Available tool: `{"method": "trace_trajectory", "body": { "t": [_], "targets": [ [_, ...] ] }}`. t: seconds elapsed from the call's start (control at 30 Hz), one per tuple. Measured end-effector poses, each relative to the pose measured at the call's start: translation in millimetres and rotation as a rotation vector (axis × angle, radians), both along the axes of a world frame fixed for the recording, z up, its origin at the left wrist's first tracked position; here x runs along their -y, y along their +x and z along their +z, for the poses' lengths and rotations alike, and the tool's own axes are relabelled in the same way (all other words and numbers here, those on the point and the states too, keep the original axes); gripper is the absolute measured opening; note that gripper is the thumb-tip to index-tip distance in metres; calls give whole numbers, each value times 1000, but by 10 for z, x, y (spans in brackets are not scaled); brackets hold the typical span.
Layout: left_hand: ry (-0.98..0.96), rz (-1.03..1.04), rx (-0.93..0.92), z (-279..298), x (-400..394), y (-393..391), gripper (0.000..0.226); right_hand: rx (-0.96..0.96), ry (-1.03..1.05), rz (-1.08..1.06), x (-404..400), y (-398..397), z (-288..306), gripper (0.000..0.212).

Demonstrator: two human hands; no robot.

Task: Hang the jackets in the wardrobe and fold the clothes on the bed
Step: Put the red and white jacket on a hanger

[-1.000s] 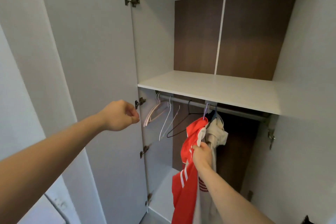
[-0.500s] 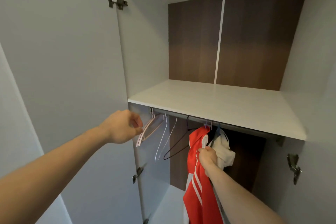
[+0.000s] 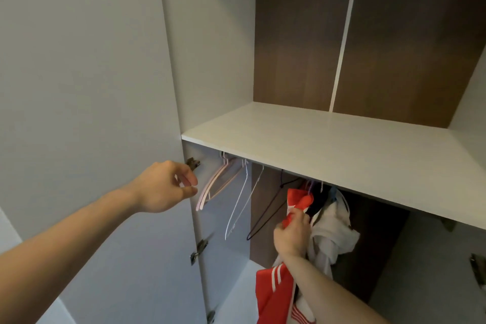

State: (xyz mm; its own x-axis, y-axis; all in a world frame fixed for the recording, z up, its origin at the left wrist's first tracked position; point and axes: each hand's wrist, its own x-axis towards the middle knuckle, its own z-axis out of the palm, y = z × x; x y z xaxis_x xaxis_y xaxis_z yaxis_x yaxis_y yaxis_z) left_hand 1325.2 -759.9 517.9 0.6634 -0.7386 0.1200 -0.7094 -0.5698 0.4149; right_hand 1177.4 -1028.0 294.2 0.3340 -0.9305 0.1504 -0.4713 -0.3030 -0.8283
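A red jacket with white stripes (image 3: 273,294) hangs from the rail under the wardrobe shelf (image 3: 328,144). My right hand (image 3: 290,235) grips its collar near the top. A white garment (image 3: 332,234) hangs right beside it, touching it. Left of them, pink hangers (image 3: 218,184), a white wire hanger (image 3: 242,205) and a dark wire hanger (image 3: 268,213) hang bare. My left hand (image 3: 165,187) floats in front of the pink hangers with fingers loosely curled and holds nothing.
The open wardrobe door (image 3: 86,113) stands at the left with its hinges (image 3: 198,247) along the edge. The upper compartment has a brown back panel (image 3: 368,34). Another hinge (image 3: 477,269) sits on the right side wall.
The view has moved closer to the wardrobe. My left hand has reached nearer to the pink hangers and its fingers have loosened. My right hand still holds the red jacket's collar.
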Motion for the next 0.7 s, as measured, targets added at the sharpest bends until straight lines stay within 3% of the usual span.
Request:
{"method": "trace_trajectory", "body": {
  "t": [0.07, 0.13, 0.2, 0.33, 0.5, 0.7],
  "targets": [
    [4, 9, -19, -46, -21, 25, 5, 53, 110, 128, -22, 310, 81, 43],
    [5, 19, -33, -88, -65, 44, 3, 25, 344, 149, 6, 599, 154, 61],
    [8, 38, -38, -131, -138, 54, 4, -88, 426, 103, 76, 766, 88, 75],
    [28, 90, -74, -229, -339, 88, 5, -405, 393, 149, 224, 848, -220, 55],
    [37, 136, -113, -355, -633, 88, 3, -233, 374, 124, 179, 919, -381, 28],
    [16, 215, -120, -398, -1094, -130, 3, -16, 388, 126, -81, 936, -269, 25]
  ]
}}
